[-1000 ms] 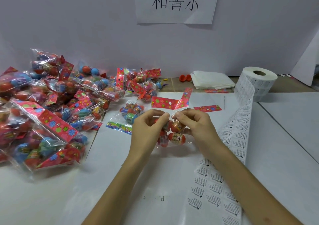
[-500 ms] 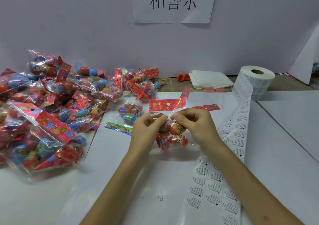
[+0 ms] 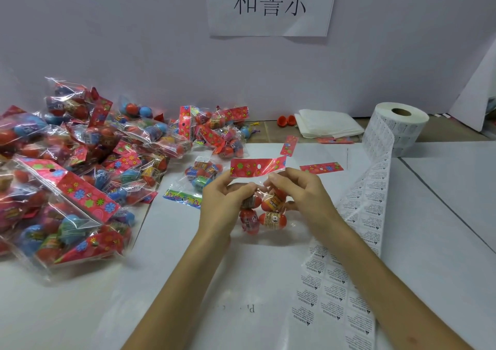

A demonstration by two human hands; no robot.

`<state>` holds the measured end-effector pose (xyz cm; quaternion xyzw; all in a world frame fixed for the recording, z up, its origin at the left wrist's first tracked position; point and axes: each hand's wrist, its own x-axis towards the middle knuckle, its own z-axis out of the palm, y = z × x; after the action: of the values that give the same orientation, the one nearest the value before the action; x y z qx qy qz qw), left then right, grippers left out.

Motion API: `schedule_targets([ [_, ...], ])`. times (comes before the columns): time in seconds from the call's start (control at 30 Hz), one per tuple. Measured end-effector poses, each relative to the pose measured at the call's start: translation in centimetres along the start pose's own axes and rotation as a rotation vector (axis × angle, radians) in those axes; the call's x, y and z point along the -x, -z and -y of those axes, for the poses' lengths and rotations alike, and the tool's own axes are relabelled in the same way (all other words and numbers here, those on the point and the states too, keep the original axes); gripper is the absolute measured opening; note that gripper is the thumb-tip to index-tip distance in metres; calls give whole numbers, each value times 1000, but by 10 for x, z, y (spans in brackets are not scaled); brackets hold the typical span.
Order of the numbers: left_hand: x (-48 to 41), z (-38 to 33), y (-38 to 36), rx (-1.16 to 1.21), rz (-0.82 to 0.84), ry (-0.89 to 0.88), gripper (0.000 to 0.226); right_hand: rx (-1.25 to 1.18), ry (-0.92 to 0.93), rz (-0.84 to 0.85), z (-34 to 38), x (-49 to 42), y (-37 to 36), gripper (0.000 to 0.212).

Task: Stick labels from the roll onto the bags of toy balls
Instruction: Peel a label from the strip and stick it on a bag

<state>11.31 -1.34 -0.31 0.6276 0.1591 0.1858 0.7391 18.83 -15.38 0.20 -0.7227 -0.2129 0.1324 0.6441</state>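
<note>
Pale wall (image 3: 134, 41) with a printed sign (image 3: 271, 3) backs a white table (image 3: 442, 215). Across its left side sprawls a heap of bags (image 3: 80, 162) of toy balls. Down the right side a strip of labels (image 3: 370, 215) runs from the roll (image 3: 397, 129) at the back toward the person, its long axis far to near. Between them, mid-table, one bag (image 3: 265, 213) is held with its red header (image 3: 255, 167) away from the person and its balls toward them. Both the left hand (image 3: 222, 202) and the right hand (image 3: 300, 194) pinch the clear film just under the header, fingers curled; whether a label sits under the fingertips I cannot tell. The strip lies just beside the right forearm, so the right hand looks nearer for a peel, with nothing between. A second bag (image 3: 201, 175) lies behind the left hand, a loose red card (image 3: 321, 167) beyond the right
</note>
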Motion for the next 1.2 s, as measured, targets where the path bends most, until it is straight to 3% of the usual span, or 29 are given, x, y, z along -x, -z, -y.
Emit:
schedule_targets([
  [0.2, -3, 3, 0, 24, -81, 15, 12, -15, 14, -18, 2, -1, 4, 11],
  [0.3, -2, 4, -3, -22, -133, -12, 52, -16, 47, -57, 2, -1, 4, 11],
  [0.43, 1, 4, -2, -167, -177, -259, 36, -56, 76, -272, 1, -3, 6, 9],
  [0.5, 3, 3, -4, -224, -112, -311, 34, -70, 81, -352, 2, -5, 10, 10],
  [0.63, 8, 9, -12, -315, 89, -248, 46, -160, 127, -211, 7, -2, 6, 12],
  [0.77, 2, 12, -7, -260, -14, -202, 42, -248, 158, 55, 9, 1, 2, 22],
  [0.83, -2, 10, -3, -135, -41, -98, 35, -230, 196, 31, 9, 1, 2, 18],
  [0.9, -2, 7, 0, -5, -22, 16, 30, -114, 220, -132, 7, -1, 5, 8],
  [1.0, -3, 5, 1, 48, 16, 99, 33, 3, 150, -288, 4, -6, 13, 15],
  [1.1, -3, 4, 0, 65, 42, 128, 33, -80, -48, -145, 5, -7, 17, 21],
  [1.2, -1, 3, 0, 62, 87, 137, 33, -82, -77, -54, 6, -4, 11, 21],
])
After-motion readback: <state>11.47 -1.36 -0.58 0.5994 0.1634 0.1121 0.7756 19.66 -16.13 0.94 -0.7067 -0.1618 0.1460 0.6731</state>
